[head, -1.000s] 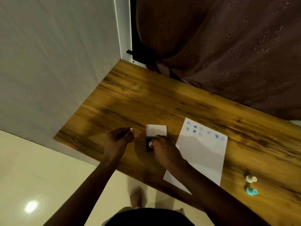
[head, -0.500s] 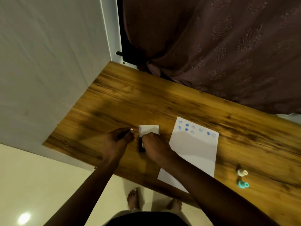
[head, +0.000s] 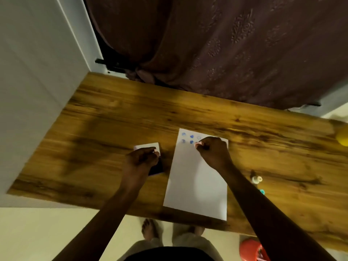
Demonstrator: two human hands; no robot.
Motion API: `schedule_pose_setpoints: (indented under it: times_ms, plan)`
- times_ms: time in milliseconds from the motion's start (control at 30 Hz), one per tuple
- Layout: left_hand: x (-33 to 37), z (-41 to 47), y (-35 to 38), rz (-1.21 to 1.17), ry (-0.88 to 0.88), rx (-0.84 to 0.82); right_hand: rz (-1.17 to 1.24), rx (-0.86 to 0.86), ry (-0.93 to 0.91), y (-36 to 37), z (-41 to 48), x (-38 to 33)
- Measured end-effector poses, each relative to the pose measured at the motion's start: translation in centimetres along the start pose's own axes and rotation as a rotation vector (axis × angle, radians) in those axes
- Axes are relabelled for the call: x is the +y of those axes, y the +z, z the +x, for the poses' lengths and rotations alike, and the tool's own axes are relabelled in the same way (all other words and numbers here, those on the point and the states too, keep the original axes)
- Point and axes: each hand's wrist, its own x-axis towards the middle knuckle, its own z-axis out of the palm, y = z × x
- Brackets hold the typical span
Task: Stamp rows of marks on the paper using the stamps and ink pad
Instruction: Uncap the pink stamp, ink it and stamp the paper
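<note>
A white paper (head: 195, 185) lies on the wooden table (head: 105, 117), with several blue marks (head: 191, 136) in two rows along its far edge. My right hand (head: 212, 151) is closed on a small pink stamp (head: 197, 144) and presses it onto the paper beside the second row. My left hand (head: 141, 161) rests with curled fingers on the ink pad (head: 157, 169), whose dark base and raised white lid (head: 147, 146) show around it. What the left fingers grip is hidden.
Two more stamps, a cream one (head: 257, 179) and a teal one (head: 262, 191), stand on the table right of the paper. A yellow object (head: 342, 137) sits at the right edge. A dark curtain (head: 226, 44) hangs behind the table; a red object (head: 251, 250) lies on the floor.
My right hand has left the ink pad and moved right onto the paper with the stamp. My left hand has shifted onto the ink pad. The view has swung slightly.
</note>
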Motion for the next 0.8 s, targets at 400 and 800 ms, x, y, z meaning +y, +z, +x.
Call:
schedule_pose_setpoints:
  times_ms: [400, 800]
  plan:
    - [-0.3, 0.3, 4.2, 0.094, 0.020, -0.090, -0.244, 0.000, -0.017, 0.7, 2.8, 3.1]
    - [-0.2, 1.7, 5.0, 0.119, -0.045, -0.107, -0.306, -0.001, -0.020, 1.5, 3.6, 3.7]
